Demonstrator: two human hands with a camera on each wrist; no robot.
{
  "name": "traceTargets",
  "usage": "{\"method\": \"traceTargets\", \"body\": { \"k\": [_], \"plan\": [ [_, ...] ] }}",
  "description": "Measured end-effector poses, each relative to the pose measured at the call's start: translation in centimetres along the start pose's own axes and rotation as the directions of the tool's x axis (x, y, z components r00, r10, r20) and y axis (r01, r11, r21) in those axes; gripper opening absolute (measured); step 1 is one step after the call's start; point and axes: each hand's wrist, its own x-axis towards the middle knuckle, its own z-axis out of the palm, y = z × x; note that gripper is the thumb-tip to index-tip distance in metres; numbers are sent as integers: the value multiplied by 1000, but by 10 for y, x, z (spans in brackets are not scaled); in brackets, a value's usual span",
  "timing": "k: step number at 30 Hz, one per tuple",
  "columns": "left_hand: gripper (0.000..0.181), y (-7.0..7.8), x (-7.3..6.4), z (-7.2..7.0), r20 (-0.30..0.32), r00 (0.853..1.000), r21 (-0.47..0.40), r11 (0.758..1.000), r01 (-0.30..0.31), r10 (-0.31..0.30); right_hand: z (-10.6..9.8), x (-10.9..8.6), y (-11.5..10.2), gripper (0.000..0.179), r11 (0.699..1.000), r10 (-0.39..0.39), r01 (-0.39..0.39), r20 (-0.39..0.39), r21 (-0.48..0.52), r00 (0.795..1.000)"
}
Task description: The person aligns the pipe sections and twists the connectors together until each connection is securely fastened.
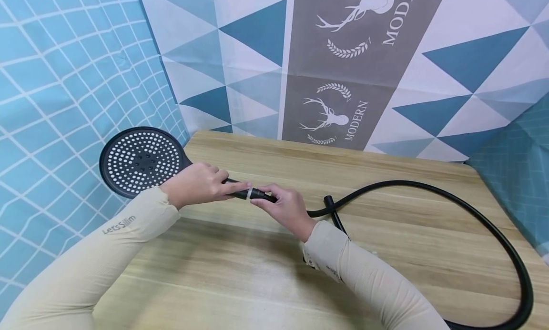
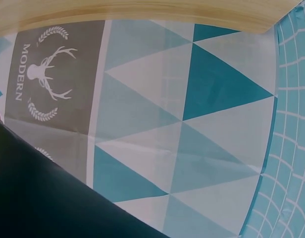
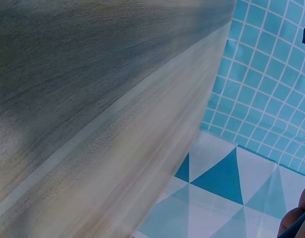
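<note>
A black handheld shower head (image 1: 143,161) with a round face of pale nozzles is held above the table's left part. My left hand (image 1: 199,183) grips its handle, the index finger stretched along it toward the end. At that end, a pale ring shows beside the black hose connector (image 1: 260,194). My right hand (image 1: 289,208) pinches this connector between thumb and fingers, in line with the handle. From under the right hand the black hose (image 1: 403,182) loops out to the right. The left wrist view has a large dark shape (image 2: 58,198) at lower left; fingers (image 3: 303,208) edge into the right wrist view.
A black rod-like piece (image 1: 328,202) lies just past the right wrist, crossing the hose, its lower part hidden by the sleeve. The wooden table (image 1: 240,282) ends at a triangle-patterned backdrop (image 1: 253,39). Blue tiled sheeting (image 1: 55,96) stands at the left.
</note>
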Motion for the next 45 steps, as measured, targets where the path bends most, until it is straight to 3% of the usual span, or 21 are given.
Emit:
{"method": "traceTargets", "body": {
  "k": [6, 11, 14, 16, 21, 24, 30, 36, 40, 43, 45],
  "plan": [
    [46, 1, 0, 1, -2, 1000, -21, 1000, 2, -2, 1, -1, 1, 28, 999, -26, 26, -5, -28, 1000],
    [26, 1, 0, 0, 28, 1000, -17, 1000, 4, -3, 1, -2, 1, 29, 998, -14, 14, 13, -59, 1000],
    [49, 0, 1, 0, 37, 999, -10, 1000, 7, -7, 1, -2, 1, 32, 996, -15, 16, 20, -90, 1000],
    [55, 0, 1, 0, 35, 999, -10, 1000, 7, -7, 1, -1, 2, 33, 993, -33, 34, 16, -109, 999],
    [29, -1, 1, 0, 24, 1000, -20, 1000, 5, -5, 1, -1, 2, 28, 990, -102, 99, -23, -101, 995],
    [28, -1, 1, 0, 25, 1000, -24, 1000, 9, -8, 1, 0, 3, 27, 991, -111, 107, -43, -75, 993],
    [56, -1, 2, -1, 34, 999, -25, 1000, 17, -16, 0, 1, 3, 27, 996, -87, 85, -39, -38, 995],
    [56, -3, 0, -1, 39, 999, -31, 999, 24, -23, 1, 3, 3, 27, 999, -50, 50, -13, -2, 999],
    [26, -4, -1, 1, 19, 1000, -44, 999, 23, -22, 0, 5, 2, 27, 1000, -16, 16, 7, 18, 1000],
    [50, -3, -2, 2, -3, 1000, -48, 999, 23, -23, 0, 5, 1, 26, 999, 10, -10, 16, 37, 1000],
    [52, -2, -2, 3, -9, 1000, -45, 999, 25, -25, 0, 5, 2, 26, 999, 24, -25, 16, 46, 1000]
  ]
}}
